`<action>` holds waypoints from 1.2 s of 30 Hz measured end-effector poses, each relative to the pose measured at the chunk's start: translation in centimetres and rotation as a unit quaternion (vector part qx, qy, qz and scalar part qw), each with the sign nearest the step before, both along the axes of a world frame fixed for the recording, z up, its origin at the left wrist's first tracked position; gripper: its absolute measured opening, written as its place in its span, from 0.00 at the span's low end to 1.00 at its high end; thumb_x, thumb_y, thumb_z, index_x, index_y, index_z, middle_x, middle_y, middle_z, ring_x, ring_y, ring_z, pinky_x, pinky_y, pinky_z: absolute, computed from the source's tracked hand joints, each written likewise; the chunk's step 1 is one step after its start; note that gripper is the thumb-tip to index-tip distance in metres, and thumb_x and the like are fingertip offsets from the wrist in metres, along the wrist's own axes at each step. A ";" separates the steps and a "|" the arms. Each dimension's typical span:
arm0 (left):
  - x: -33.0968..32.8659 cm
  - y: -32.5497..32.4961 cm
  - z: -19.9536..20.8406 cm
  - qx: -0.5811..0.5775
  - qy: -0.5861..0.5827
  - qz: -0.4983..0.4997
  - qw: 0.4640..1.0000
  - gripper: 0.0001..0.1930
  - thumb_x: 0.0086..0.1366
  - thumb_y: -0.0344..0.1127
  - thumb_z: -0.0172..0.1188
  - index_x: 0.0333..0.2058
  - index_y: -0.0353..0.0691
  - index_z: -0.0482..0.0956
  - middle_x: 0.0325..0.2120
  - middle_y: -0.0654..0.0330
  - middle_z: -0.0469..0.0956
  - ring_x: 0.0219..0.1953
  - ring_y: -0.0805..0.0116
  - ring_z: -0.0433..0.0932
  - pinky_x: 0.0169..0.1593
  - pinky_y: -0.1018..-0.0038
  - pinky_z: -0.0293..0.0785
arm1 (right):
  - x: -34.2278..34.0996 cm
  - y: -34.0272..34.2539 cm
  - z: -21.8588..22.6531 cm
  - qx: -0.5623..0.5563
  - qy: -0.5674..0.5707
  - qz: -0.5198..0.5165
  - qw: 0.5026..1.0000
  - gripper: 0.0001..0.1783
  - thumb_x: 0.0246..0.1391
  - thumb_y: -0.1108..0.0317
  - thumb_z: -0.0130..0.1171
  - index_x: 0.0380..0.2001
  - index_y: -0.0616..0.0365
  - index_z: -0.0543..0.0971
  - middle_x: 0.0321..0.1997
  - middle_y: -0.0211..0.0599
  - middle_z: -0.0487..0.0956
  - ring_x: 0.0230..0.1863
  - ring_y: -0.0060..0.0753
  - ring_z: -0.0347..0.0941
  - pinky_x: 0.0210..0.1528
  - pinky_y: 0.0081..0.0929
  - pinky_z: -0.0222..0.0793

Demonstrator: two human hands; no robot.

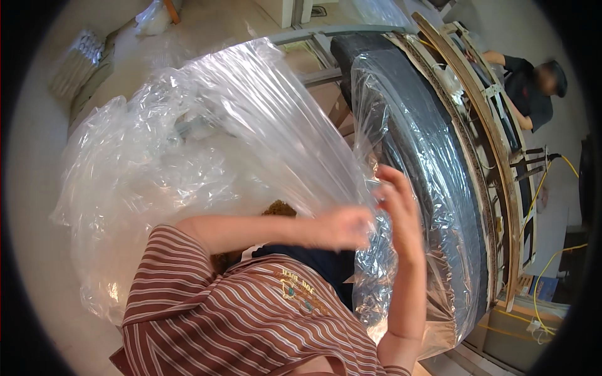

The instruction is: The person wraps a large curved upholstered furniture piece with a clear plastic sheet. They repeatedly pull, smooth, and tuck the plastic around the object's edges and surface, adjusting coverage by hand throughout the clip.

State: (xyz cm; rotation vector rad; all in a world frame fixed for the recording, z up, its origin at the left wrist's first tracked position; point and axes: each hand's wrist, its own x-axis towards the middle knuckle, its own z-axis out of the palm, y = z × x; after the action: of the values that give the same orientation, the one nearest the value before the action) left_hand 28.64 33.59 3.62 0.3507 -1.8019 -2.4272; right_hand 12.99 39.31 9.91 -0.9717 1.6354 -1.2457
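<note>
A large sheet of clear plastic film (251,94) stretches from the upper left toward my hands, with its folds drawn together there. My left hand (346,227), blurred by motion, is closed on the gathered film. Just right of it my right hand (399,203) is raised, its fingers bent and apart against the edge of the film; its thumb is hidden. Beside my right hand stands a long, dark padded piece (433,135), partly covered by shiny clear film. What lies under the film close to my hands is hard to make out.
Loose film billows over the left side. Along the padded piece's right side runs a wooden frame (476,97) with metal brackets. A co-worker in a dark shirt (528,88) stands beyond it. Yellow hose (538,200) hangs at the right. A wrapped stack (78,62) sits far left.
</note>
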 end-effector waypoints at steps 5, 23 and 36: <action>-1.5 4.4 8.1 -0.017 0.232 -0.335 0.913 0.12 0.61 0.32 0.60 0.41 0.36 0.71 0.35 0.63 0.74 0.40 0.74 0.73 0.42 0.75 0.69 | 2.0 -2.0 -1.3 0.091 -0.057 0.136 0.985 0.21 0.58 0.62 0.53 0.53 0.58 0.72 0.40 0.26 0.76 0.34 0.15 0.66 0.36 0.15 0.63; -8.2 17.3 11.9 -0.109 0.345 -0.345 0.866 0.14 0.68 0.43 0.50 0.31 0.38 0.74 0.27 0.56 0.74 0.30 0.57 0.74 0.36 0.66 0.70 | -0.3 7.4 0.9 0.048 -0.076 0.259 0.962 0.20 0.57 0.64 0.55 0.52 0.59 0.73 0.44 0.35 0.78 0.40 0.24 0.75 0.40 0.22 0.72; -17.6 16.5 10.2 -0.140 0.247 -0.108 0.953 0.10 0.59 0.30 0.62 0.39 0.36 0.75 0.29 0.64 0.73 0.31 0.78 0.71 0.34 0.82 0.68 | 19.9 68.0 7.4 -0.031 0.315 -0.900 0.299 0.19 0.60 0.64 0.50 0.50 0.64 0.74 0.52 0.46 0.73 0.51 0.39 0.70 0.52 0.33 0.67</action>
State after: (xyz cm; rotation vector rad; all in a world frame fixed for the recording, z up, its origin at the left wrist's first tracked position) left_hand 11.02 50.07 13.83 -0.4608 -1.9691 -2.0699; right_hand 32.88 107.27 17.32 1.5368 3.3615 -2.1607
